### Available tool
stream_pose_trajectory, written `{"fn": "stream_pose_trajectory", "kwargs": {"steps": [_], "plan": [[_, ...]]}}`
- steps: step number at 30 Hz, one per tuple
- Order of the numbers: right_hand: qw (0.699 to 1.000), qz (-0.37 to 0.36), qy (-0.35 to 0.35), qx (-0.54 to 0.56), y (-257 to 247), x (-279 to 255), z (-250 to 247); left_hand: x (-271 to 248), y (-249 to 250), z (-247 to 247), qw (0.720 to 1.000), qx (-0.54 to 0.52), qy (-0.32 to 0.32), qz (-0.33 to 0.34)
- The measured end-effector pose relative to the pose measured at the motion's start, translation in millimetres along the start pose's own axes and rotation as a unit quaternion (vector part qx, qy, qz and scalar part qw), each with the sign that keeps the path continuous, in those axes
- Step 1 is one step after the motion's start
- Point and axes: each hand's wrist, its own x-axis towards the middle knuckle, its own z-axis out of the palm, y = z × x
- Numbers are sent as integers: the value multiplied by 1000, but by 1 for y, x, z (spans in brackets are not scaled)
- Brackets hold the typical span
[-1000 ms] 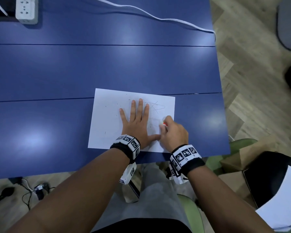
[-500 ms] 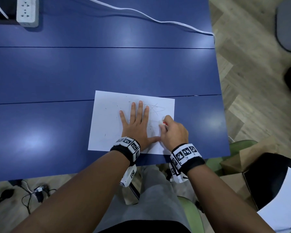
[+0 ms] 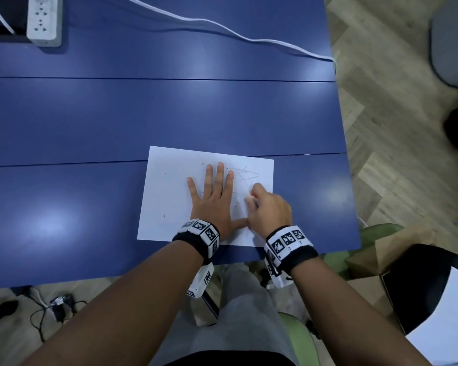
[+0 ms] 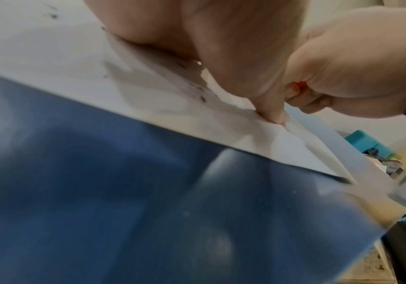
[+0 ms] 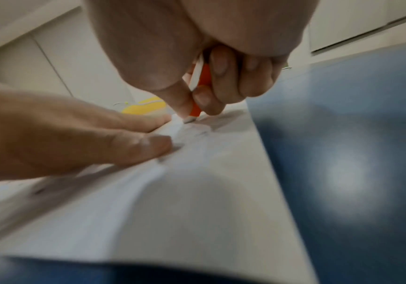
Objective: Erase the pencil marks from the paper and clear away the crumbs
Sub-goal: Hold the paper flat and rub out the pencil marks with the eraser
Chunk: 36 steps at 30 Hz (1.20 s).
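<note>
Fingers (image 3: 219,175) of the left hand (image 3: 214,200) spread flat on the paper (image 3: 167,196), right hand (image 3: 269,208) just beside them pinching an orange-sleeved eraser (image 5: 198,90), tip on pencil marks (image 3: 245,175), blue table (image 3: 143,114) beyond the fingertips.

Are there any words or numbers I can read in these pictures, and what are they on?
No readable words or numbers.
Paper: only pencil scribbles and dark specks, no letters.
Wrist bands: black-and-white square code patterns, not text.
Power strip: any marking is too small to read.
Eraser in the right hand: orange and white, no print visible.
</note>
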Motion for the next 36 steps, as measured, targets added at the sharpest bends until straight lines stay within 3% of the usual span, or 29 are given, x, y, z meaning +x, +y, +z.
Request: {"fn": "stream_pose_trajectory", "kwargs": {"steps": [2,6,11,15,19,23,27,31,36], "plan": [[1000,21,17,13,3,5,-2,0,-1,-1,1000,3,-4,0],[998,-42,-36,-16,-7,-9,5,-2,1,0,1000,-10,13,-1],[1000,11,7,9,0,7,-3,0,-2,-1,1000,6,-11,1],[998,-38,-39,-13,-11,-6,4,-1,1,-1,1000,-7,8,-2],[1000,22,9,14,-2,9,-3,0,0,-3,1000,6,-11,0],[998,-41,-53,-12,-15,-5,4,-2,1,-2,1000,-2,10,-1],[1000,10,8,6,-5,11,-2,0,0,-4,1000,3,-12,1],[999,-27,-46,0,-18,-5,6,-3,1,-2,1000,-3,17,-2],[999,27,10,18,-8,11,-1,0,0,-3,1000,11,-9,-1]]}}
